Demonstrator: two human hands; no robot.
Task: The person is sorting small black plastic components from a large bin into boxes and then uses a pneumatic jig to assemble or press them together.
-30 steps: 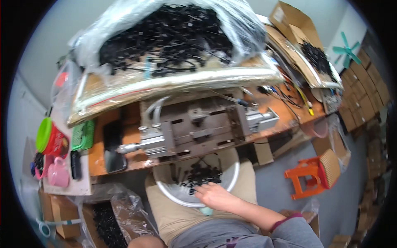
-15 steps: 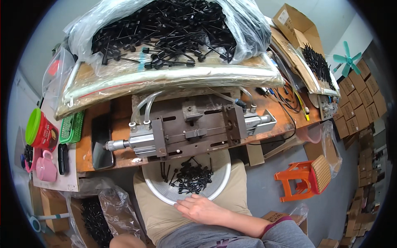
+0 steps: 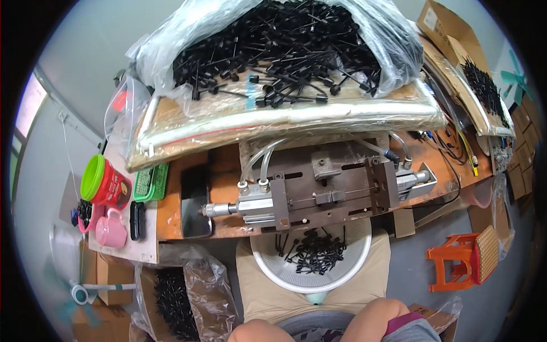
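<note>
Item one: white round basin (image 3: 285, 273), resting on my lap just under the workbench edge, holding a loose heap of small black plastic parts (image 3: 317, 255) (thin stems with thicker heads, lying every which way).

Item two: my hands. Only a rounded bit of the left forearm (image 3: 259, 332) and the right forearm (image 3: 373, 319) with a grey and magenta cuff shows at the lower edge; the fingers are out of frame, so I cannot tell whether they are curled, spread or gripping anything. Both sit near the basin's near rim, not touching it.

Item three: grey metal fixture (image 3: 325, 194) bolted to the orange workbench (image 3: 222, 171), directly above the basin, with a pneumatic cylinder (image 3: 233, 208) on its left end and two clear hoses (image 3: 256, 162) arching up from it.

Item four: big clear bag of the same black parts (image 3: 279, 51), heaped on a board behind the fixture.

Item five, left side: red canister with green lid (image 3: 105, 183), green mesh basket (image 3: 149, 183), pink mug (image 3: 111, 231), dark phone (image 3: 195, 199).

Item six, right side: orange plastic stool (image 3: 464, 259) on the floor. Lower left, another bag of black parts (image 3: 171, 296).
</note>
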